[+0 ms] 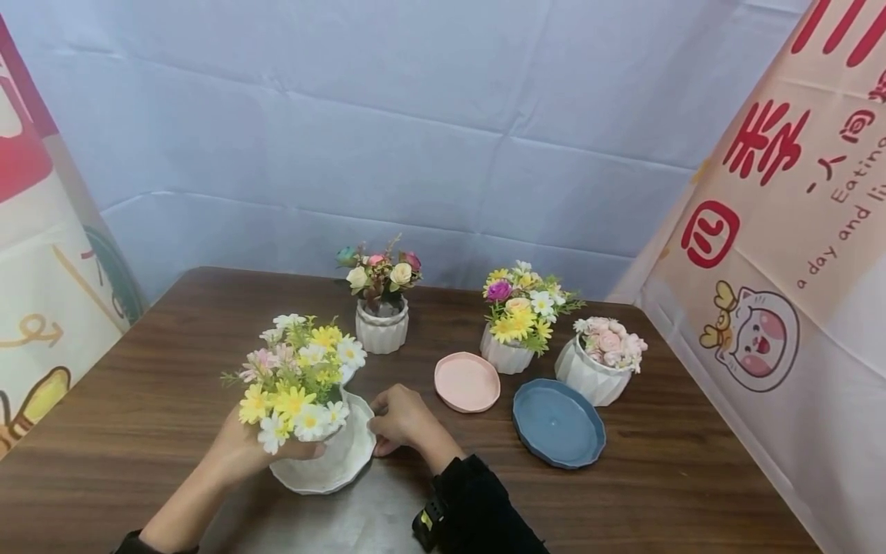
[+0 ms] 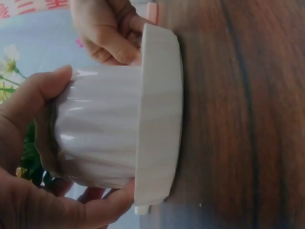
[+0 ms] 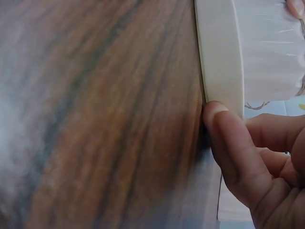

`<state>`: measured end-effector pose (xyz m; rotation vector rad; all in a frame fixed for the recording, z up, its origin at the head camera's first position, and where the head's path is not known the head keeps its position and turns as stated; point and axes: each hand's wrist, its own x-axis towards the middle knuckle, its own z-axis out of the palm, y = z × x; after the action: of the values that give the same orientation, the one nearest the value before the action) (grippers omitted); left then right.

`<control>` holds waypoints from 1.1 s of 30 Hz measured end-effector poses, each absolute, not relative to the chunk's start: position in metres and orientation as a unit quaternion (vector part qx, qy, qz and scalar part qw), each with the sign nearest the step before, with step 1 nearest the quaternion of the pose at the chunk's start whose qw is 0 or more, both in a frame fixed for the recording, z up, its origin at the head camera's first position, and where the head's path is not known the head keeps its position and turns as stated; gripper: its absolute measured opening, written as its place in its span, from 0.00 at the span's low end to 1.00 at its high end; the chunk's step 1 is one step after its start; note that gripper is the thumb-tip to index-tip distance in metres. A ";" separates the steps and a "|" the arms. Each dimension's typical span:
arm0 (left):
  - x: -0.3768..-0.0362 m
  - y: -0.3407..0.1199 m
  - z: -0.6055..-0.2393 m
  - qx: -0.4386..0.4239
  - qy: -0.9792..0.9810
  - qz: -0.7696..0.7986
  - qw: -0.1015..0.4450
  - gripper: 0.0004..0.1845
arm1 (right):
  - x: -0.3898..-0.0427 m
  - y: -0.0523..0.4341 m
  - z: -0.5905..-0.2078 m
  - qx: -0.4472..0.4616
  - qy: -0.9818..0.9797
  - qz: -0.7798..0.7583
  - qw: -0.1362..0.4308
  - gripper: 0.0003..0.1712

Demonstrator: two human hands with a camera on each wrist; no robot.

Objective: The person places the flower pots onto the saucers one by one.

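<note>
My left hand (image 1: 238, 446) grips a white ribbed flowerpot (image 2: 100, 124) round its sides, thumb near the rim. Yellow, white and pale pink artificial flowers (image 1: 294, 385) fill the pot and hide most of it in the head view. Its base sits inside a white faceted saucer (image 1: 321, 478), whose raised wall (image 2: 159, 114) surrounds it in the left wrist view. With thumb and fingers, my right hand (image 1: 404, 419) pinches the saucer's right edge. The saucer is low at the brown tabletop.
Behind stand three more white pots: one with roses (image 1: 383, 331), one with mixed flowers (image 1: 507, 354), and one tilted with pale pink blooms (image 1: 595, 377). A pink saucer (image 1: 467, 382) and a blue saucer (image 1: 559, 425) lie on the wooden table (image 1: 657, 477) to the right.
</note>
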<state>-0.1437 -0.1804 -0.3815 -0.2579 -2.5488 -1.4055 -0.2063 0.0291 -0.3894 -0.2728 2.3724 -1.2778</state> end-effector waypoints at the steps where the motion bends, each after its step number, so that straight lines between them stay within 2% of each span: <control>1: -0.143 -0.179 -0.381 -0.085 -0.873 -0.468 0.108 0.46 | -0.206 0.029 -0.390 -0.099 0.856 -0.460 0.213 0.11; 9: -0.144 -0.177 -0.380 -0.079 -0.890 -0.440 0.091 0.47 | -0.200 0.030 -0.383 -0.115 0.888 -0.398 0.201 0.13; 16: -0.145 -0.177 -0.380 -0.095 -0.882 -0.453 0.084 0.47 | -0.194 0.029 -0.378 -0.123 0.902 -0.362 0.203 0.06; 33: -0.144 -0.179 -0.380 -0.113 -0.870 -0.474 0.077 0.45 | -0.189 0.025 -0.376 -0.125 0.890 -0.381 0.218 0.08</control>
<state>-0.1445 -0.1794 -0.3802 -0.3372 -2.6064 -1.4185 -0.1891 0.0248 -0.3756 -0.3468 2.4644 -1.0546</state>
